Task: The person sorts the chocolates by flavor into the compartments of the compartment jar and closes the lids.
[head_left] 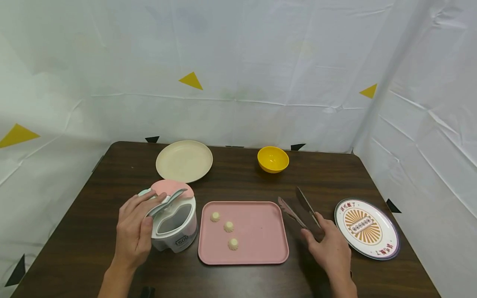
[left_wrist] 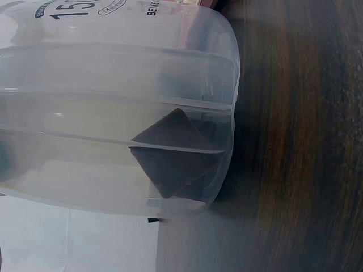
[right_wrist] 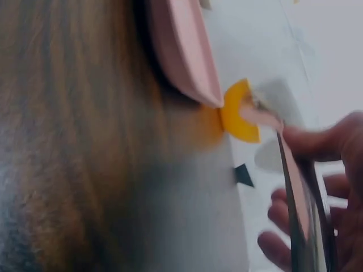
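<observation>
My left hand (head_left: 136,231) is at the top of a translucent storage container (head_left: 175,240) marked 1500, its thumb and fingers on either side of a raised pale-blue lid flap (head_left: 167,203). Under the flap an opening shows; a pink flap (head_left: 173,187) covers the far side. Dark triangular pieces (left_wrist: 176,170) show through the container's wall in the left wrist view. Beyond the pink tray's right edge, my right hand (head_left: 329,248) holds metal tongs (head_left: 292,213) with their arms spread apart and nothing between the tips. Three small cream bun-shaped pieces (head_left: 229,226) lie on the pink tray (head_left: 261,236).
A cream plate (head_left: 184,161) lies behind the container, and a yellow bowl (head_left: 273,159) stands at the back. To the right of my right hand is a white patterned plate (head_left: 367,228). White sheeting (head_left: 238,54) hangs behind the dark wooden table (head_left: 238,186).
</observation>
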`<action>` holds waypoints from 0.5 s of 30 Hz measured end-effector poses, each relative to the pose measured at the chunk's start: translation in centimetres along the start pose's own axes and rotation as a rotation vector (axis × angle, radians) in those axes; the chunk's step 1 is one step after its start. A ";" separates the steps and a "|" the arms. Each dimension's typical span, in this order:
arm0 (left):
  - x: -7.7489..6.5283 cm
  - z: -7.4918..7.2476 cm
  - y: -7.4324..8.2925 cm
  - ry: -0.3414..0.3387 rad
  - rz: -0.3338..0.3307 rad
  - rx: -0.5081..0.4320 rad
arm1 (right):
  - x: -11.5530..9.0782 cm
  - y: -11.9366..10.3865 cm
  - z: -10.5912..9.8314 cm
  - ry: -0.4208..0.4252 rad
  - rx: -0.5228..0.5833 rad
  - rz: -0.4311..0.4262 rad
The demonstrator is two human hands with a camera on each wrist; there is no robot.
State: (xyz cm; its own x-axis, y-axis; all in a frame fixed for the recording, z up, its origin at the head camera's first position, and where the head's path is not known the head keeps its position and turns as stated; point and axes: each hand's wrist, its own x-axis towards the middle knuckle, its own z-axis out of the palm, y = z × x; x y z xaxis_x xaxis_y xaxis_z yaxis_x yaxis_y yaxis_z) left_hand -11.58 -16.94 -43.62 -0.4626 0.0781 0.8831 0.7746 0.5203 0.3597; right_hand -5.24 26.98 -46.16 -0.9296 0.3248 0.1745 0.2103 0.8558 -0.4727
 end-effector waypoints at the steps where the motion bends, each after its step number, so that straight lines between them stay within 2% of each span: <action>1: 0.0 0.0 0.0 0.000 0.000 0.000 | 0.0 -0.2 0.0 0.009 0.008 -0.058; 4: 0.0 0.0 0.0 0.003 0.000 -0.001 | -0.1 -0.7 0.3 0.031 0.045 -0.227; 6: 0.0 0.0 0.0 0.004 -0.001 -0.004 | -0.2 -1.1 0.4 0.013 0.072 -0.329; 10: 0.0 0.0 0.0 0.003 -0.004 -0.007 | -0.4 -1.7 0.9 -0.129 0.157 -0.483; 13: 0.0 0.0 0.0 -0.002 -0.006 -0.007 | -0.7 -2.1 1.5 -0.240 0.233 -0.551; 15: -0.1 0.0 0.0 -0.004 -0.008 -0.009 | -0.9 -2.4 1.8 -0.285 0.264 -0.583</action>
State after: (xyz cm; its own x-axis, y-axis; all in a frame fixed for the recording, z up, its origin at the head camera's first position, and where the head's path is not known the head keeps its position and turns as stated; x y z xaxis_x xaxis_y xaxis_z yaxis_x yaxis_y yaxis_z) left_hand -11.56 -16.96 -43.70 -0.4702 0.0773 0.8792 0.7746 0.5135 0.3692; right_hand -5.48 23.90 -46.73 -0.9190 -0.3068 0.2475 -0.3942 0.7202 -0.5709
